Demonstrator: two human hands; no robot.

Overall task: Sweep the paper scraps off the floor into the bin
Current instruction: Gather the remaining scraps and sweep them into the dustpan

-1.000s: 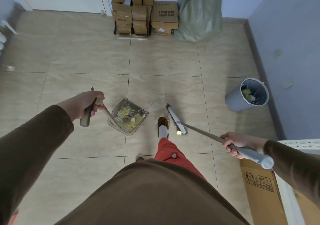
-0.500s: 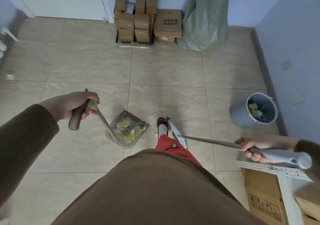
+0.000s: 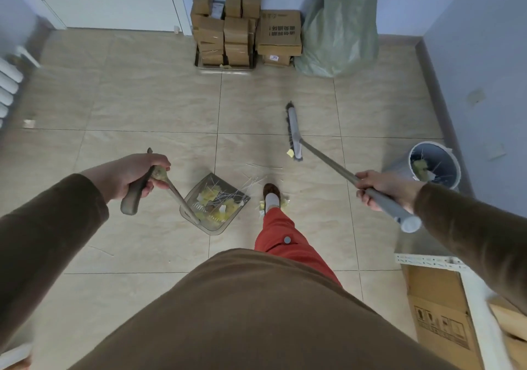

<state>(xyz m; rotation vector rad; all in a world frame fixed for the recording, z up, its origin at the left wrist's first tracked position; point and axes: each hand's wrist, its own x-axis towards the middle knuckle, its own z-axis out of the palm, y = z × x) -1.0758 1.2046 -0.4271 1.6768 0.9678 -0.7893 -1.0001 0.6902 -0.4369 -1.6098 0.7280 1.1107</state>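
My left hand grips the long handle of a clear dustpan, which rests on the tiles and holds yellow paper scraps and thin white strips. My right hand grips the grey handle of a broom; the broom head is raised out ahead, with one yellow scrap at its near end. More yellow scraps lie around my foot, and white strips spill at the dustpan's mouth. The grey bin stands by the right wall with scraps inside.
Stacked cardboard boxes and a green sack line the far wall. A cardboard box and a white rail sit near right. A radiator is at the left, a small scrap near it.
The broom head has swung from beside my foot out forward and to the right. My right hand has lifted with it. The dustpan and my left hand have stayed roughly in place.
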